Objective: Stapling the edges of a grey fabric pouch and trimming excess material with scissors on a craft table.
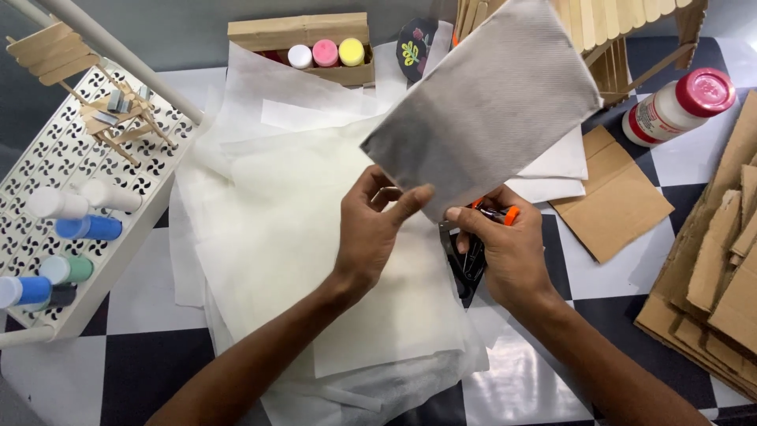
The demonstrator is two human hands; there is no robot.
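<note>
While our left hand (377, 229) pinches the grey sheet's (487, 102) bottom edge, it stands raised at 12 o'clock above the white sheets (315, 237). Our right hand (505, 248) pinches it too, gripping orange-handled scissors (487, 217).

Grey textured sheet (489, 102), rectangular, held up tilted above white papers, pinched at lower corner; orange-handled scissors (485, 229) below, partly hidden.

Black-white checkered tabletop (142, 315), white perforated rack (71, 170).
</note>
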